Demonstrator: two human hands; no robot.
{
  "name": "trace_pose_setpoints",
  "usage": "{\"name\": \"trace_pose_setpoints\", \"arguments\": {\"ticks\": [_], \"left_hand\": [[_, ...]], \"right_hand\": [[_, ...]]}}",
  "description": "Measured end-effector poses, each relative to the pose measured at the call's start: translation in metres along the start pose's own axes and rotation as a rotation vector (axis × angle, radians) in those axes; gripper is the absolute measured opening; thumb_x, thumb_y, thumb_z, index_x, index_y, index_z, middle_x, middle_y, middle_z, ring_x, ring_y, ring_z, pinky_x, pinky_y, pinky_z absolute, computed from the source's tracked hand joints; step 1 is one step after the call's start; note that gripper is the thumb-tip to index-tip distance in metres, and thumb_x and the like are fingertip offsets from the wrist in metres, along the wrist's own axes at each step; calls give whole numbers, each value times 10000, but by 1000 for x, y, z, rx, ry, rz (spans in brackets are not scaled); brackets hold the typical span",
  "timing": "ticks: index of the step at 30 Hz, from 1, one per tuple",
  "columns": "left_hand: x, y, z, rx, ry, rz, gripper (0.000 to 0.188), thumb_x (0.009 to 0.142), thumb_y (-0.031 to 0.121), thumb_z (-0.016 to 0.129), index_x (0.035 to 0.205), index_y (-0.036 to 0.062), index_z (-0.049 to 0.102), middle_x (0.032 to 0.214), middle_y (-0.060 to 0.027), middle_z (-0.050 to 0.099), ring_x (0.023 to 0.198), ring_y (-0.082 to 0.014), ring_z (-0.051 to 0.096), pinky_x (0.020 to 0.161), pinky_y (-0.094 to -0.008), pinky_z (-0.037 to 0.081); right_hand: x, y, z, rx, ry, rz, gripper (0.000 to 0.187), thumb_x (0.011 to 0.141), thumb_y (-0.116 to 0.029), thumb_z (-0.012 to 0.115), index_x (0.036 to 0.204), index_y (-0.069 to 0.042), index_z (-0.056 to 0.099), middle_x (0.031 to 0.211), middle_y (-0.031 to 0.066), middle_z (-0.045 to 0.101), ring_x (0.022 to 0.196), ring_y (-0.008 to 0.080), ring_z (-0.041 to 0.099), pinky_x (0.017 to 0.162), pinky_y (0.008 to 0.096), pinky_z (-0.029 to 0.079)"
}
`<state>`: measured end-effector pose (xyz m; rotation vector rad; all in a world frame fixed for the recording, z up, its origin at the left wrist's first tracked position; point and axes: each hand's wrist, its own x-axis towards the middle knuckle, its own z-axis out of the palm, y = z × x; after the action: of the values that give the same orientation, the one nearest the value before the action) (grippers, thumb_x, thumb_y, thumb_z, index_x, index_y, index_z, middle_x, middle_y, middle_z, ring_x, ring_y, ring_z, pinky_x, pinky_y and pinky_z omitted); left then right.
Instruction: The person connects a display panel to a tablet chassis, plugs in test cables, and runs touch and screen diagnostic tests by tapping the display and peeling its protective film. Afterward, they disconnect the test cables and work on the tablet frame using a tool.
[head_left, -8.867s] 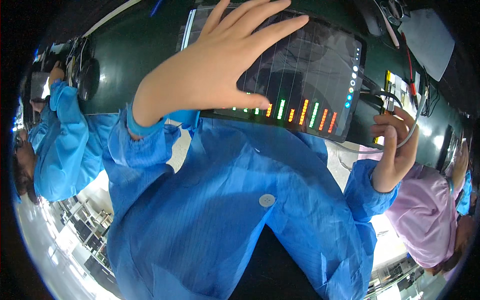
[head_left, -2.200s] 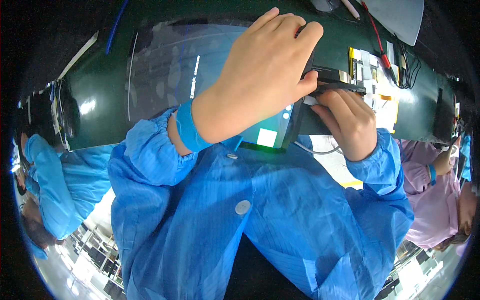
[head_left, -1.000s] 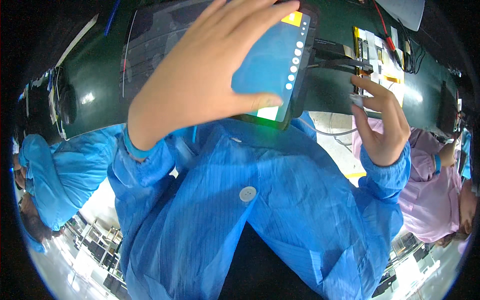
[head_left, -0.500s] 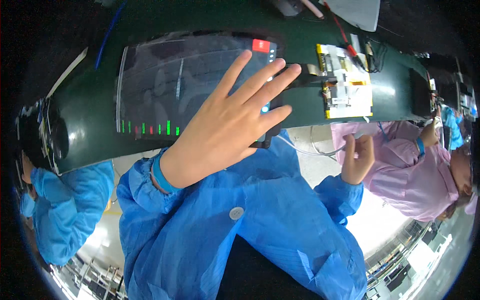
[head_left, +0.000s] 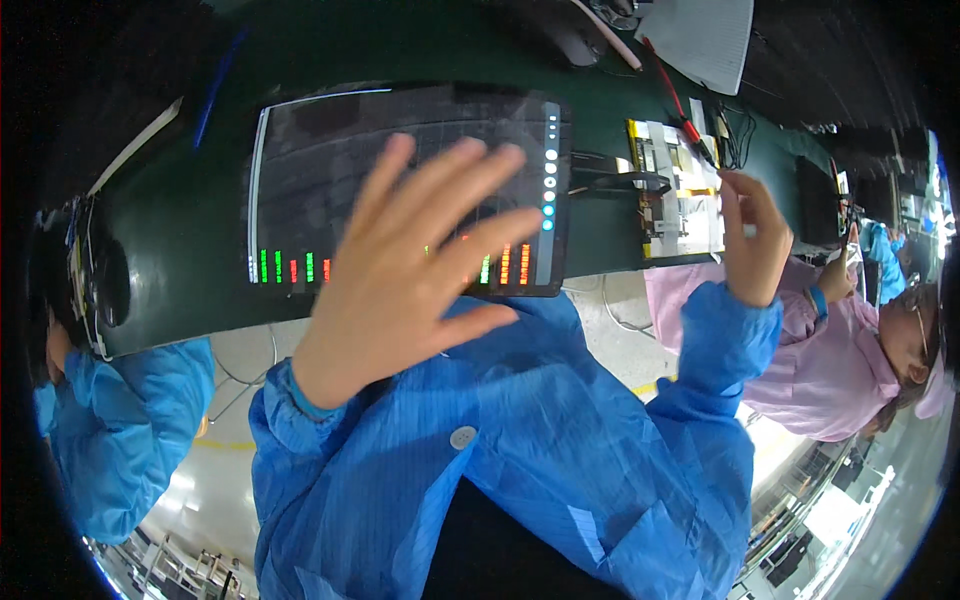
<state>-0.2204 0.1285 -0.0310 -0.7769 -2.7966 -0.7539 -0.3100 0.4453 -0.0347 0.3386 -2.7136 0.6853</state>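
Fingers spread, my left hand (head_left: pixel 400 270) hovers over or rests on the dark screen of a tablet (head_left: pixel 320 180); contact cannot be made out. Green, red and orange marks line the screen's near edge, and round icons run down its right side. My right hand (head_left: pixel 758 240) is at the right edge of a circuit assembly (head_left: pixel 685 235) with white and yellow parts and tape strips. Its fingers are closed together near the black end of a red test lead (head_left: pixel 692 130); what they hold, if anything, is hidden. A dark flat cable (head_left: pixel 610 180) runs between tablet and assembly.
Behind the assembly lie a white sheet (head_left: pixel 700 40), a computer mouse (head_left: pixel 575 45) and black wires (head_left: pixel 738 135). A blue pen-like strip (head_left: pixel 218 90) lies far left. Co-workers in pink (head_left: pixel 800 370) and blue (head_left: pixel 135 430) sit at either side.
My right hand has risen from below the table edge to the assembly. My left hand has drawn back slightly left and nearer. More coloured marks and icons show on the screen.
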Motion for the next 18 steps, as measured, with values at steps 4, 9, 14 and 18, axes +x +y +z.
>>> {"name": "trace_pose_setpoints", "arguments": {"ticks": [4, 9, 14, 18], "left_hand": [[-33, -26, -28, 101, 277, -150, 511, 713, 419, 673, 1146, 151, 627, 1311, -118, 506, 1244, -321, 444, 1090, -517, 185], [-71, -40, -32, 79, 416, -186, 432, 661, 389, 640, 998, 126, 701, 1167, -119, 598, 1121, -310, 531, 1061, -518, 236], [-90, -36, -22, 139, 399, -165, 370, 616, 364, 655, 921, 168, 725, 1012, -52, 618, 962, -291, 518, 928, -439, 379], [-81, -29, -3, 143, 420, -17, 293, 640, 316, 659, 889, 176, 724, 903, -15, 608, 852, -212, 546, 838, -405, 436]], "right_hand": [[62, 26, 20, -187, -136, -163, 196, 859, -204, 608, 1013, -90, 644, 900, 128, 636, 730, 248, 641, 651, 338, 501], [100, 59, 54, -343, -219, -284, 226, 874, -248, 583, 996, -61, 615, 957, 152, 640, 801, 287, 639, 717, 383, 494], [99, 75, 50, -258, -286, -103, 183, 870, -178, 571, 1002, -58, 611, 974, 133, 637, 786, 211, 648, 693, 321, 494], [79, 81, 35, 360, -185, -182, 275, 883, -93, 514, 1145, -17, 547, 977, 80, 635, 785, 121, 600, 632, 240, 452]]}}
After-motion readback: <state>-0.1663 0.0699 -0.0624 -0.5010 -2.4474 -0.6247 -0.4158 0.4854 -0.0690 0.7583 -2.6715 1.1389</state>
